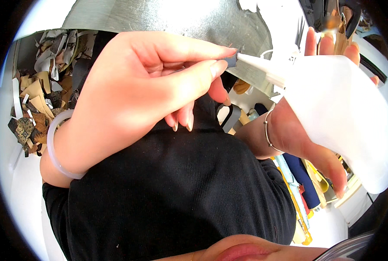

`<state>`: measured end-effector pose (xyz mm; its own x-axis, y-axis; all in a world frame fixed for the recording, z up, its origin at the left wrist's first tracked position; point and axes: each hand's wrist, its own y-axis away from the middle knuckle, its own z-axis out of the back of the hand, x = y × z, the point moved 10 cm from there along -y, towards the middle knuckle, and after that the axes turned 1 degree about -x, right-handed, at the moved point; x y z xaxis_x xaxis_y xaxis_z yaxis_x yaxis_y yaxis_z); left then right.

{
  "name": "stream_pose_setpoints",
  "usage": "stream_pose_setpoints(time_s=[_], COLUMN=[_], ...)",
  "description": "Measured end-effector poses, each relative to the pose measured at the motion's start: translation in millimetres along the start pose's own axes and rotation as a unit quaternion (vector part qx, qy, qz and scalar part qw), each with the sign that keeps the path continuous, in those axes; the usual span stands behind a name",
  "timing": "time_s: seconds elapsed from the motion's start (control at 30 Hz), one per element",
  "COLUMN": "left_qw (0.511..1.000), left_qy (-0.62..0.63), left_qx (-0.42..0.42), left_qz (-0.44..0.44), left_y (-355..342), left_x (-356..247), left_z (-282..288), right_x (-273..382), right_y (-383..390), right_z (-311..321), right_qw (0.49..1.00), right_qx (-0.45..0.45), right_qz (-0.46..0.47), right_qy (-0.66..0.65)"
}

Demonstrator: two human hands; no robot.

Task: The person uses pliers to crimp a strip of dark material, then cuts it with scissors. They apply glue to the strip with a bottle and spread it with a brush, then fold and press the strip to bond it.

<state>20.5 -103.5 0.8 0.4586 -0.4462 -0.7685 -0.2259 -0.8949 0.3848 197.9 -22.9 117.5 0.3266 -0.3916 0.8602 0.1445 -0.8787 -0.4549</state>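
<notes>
My left hand (146,82) is raised in front of my body. Its thumb and forefinger pinch a small dark grey piece (232,61), perhaps leather or fabric; most of it is hidden by the fingers. A white squeeze bottle (333,104) with a long tapered nozzle lies on its side in my right hand (291,126). The fingers show beyond the bottle and the thumb on its near side. The nozzle tip points left and meets the edge of the grey piece, or nearly so. Whether anything comes out of it I cannot tell.
Beyond my hands is a grey metal worktop (168,17) with a curved edge. Many offcuts (37,95) in brown, gold and white are heaped at the left. Coloured rolls or sheets (300,178) stand at the lower right, and dark and tan items (333,21) at the far right.
</notes>
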Motion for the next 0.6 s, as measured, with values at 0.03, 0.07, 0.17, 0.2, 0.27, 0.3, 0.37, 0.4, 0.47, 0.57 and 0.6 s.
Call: stream_pose_setpoints(time_s=[0.03, 0.07, 0.17, 0.2, 0.27, 0.3, 0.37, 0.4, 0.47, 0.57, 0.6], left_qw=[1.0, 1.0, 1.0, 1.0, 1.0, 0.999, 0.998, 0.998, 0.997, 0.996, 0.995], left_qy=[-0.005, -0.004, 0.001, 0.006, 0.014, 0.018, 0.025, 0.029, 0.038, 0.048, 0.052], left_qx=[0.001, 0.005, 0.017, 0.021, 0.027, 0.031, 0.044, 0.051, 0.061, 0.075, 0.081], left_qz=[-0.005, -0.007, -0.012, -0.014, -0.001, 0.015, 0.029, 0.026, 0.021, 0.016, 0.012], left_y=[-0.8, -1.7, -3.3, -3.3, -2.6, -1.6, -0.4, 0.6, 2.1, 2.1, 1.6], left_x=[0.5, 1.7, 4.2, 4.6, 6.6, 6.2, 6.5, 6.0, 4.9, 3.0, 2.4], left_z=[0.1, -0.1, -1.3, -1.8, -3.2, -4.0, -6.4, -7.2, -9.1, -11.8, -12.9], right_x=[2.2, 4.2, 10.8, 12.8, 15.8, 16.2, 17.9, 17.7, 16.6, 14.6, 14.2], right_y=[-0.1, 0.3, -0.1, -1.0, -1.3, -2.2, -3.1, -3.0, -3.0, -5.4, -5.6], right_z=[-1.7, -3.4, -5.7, -5.7, -5.8, -5.5, -2.8, -1.9, -0.9, -1.3, 1.4], right_qw=[1.0, 0.999, 0.999, 0.998, 0.995, 0.993, 0.99, 0.989, 0.989, 0.988, 0.989], right_qx=[0.003, 0.005, 0.035, 0.051, 0.081, 0.09, 0.099, 0.097, 0.09, 0.083, 0.075], right_qz=[0.01, 0.022, 0.038, 0.032, 0.014, 0.006, -0.005, -0.008, -0.013, -0.027, -0.027], right_qy=[0.016, 0.034, 0.017, -0.013, -0.062, -0.078, -0.103, -0.108, -0.113, -0.124, -0.121])
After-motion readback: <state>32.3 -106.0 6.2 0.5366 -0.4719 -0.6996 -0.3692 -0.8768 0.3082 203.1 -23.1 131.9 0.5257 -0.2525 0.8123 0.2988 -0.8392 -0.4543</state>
